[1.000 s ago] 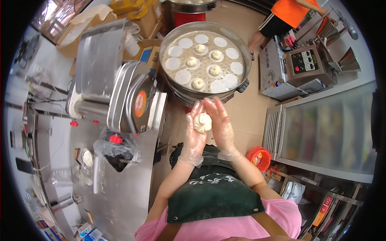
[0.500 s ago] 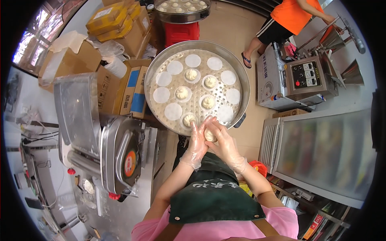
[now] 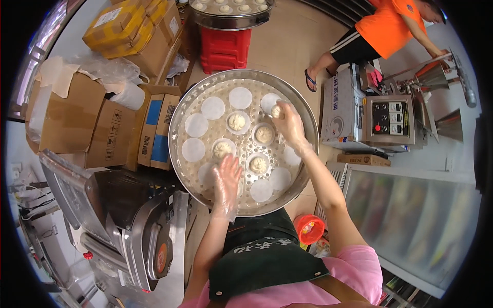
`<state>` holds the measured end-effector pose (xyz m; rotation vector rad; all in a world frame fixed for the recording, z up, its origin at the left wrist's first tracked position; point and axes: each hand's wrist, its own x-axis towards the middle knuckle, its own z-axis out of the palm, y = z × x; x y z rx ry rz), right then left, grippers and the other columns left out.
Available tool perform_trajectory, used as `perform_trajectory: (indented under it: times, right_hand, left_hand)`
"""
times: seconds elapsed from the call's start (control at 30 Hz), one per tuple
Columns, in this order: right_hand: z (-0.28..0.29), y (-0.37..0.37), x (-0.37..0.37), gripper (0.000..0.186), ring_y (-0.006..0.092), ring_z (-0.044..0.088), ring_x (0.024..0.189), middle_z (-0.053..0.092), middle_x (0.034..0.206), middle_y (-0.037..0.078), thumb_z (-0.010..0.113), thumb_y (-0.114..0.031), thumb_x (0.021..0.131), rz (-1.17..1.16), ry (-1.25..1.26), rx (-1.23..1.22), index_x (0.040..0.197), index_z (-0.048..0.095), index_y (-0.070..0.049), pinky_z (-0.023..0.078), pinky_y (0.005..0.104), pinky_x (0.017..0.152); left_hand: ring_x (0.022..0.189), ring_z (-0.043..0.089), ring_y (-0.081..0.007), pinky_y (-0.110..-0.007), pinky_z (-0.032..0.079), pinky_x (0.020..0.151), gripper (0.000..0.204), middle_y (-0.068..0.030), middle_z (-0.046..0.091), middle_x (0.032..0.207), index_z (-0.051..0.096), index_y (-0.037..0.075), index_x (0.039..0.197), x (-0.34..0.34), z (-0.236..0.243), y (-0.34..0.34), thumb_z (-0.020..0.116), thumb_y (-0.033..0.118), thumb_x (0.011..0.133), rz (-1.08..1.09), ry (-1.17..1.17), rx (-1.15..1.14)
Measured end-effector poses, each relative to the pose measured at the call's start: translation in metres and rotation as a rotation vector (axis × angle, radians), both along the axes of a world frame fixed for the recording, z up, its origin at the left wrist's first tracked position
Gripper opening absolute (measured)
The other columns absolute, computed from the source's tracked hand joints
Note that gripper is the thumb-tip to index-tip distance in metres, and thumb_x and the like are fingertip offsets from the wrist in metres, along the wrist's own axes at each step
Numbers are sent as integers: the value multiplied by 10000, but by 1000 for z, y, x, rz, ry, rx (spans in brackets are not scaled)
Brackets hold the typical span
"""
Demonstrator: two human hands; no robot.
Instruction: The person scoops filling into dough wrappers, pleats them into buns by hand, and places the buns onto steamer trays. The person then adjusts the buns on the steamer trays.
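A large round metal steamer tray [image 3: 309, 177] with a perforated base lies in front of me. Several pleated buns [image 3: 264, 134] sit on white paper rounds [image 3: 196, 125], and other rounds are bare. My right hand [image 3: 290, 126], in a clear plastic glove, reaches to the tray's far right. Its fingers are closed around a small pleated bun [image 3: 277, 111] at the edge of a paper round [image 3: 268, 102]. Over the near left of the tray is my left hand [image 3: 226, 182], also gloved, open with fingers stretched out. It partly covers what lies beneath it.
Beyond stands another filled steamer tray [image 3: 231, 19] on a red stool [image 3: 225, 49]. Cardboard boxes [image 3: 110, 131] are stacked left, above a metal machine [image 3: 138, 220]. At right are a control-panel machine [image 3: 387, 120], a glass-topped cabinet [image 3: 395, 215] and a person in orange [image 3: 387, 28].
My hands have parted from around a bun at the tray's near edge. The right has carried the bun to the far right; the left has moved left and opened. The view has shifted.
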<state>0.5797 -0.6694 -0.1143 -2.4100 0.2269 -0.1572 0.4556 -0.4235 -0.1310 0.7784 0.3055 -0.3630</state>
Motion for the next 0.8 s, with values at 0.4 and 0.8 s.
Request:
perform_trajectory:
  times: [0.4,0.8]
  right_hand:
    - [-52,-38,53,608,369,527,1275,533,1391,219,664,-35,843,194,-64,-56,1418,468,-47,453,407,1054]
    - [-109,-52,34,721,270,247,1501,281,1600,202,347,136,859,3,102,1050,1553,177,40,170,352,1226]
  left_hand:
    - [1511,190,-323,-458,161,1237,792,-185,195,1628,217,-2,1548,40,0,-39,411,551,1016,195,-26,75]
    - [1491,243,-230,-345,187,1203,660,-156,277,1613,195,-20,1564,169,-36,-168,411,50,944,-144,-167,305]
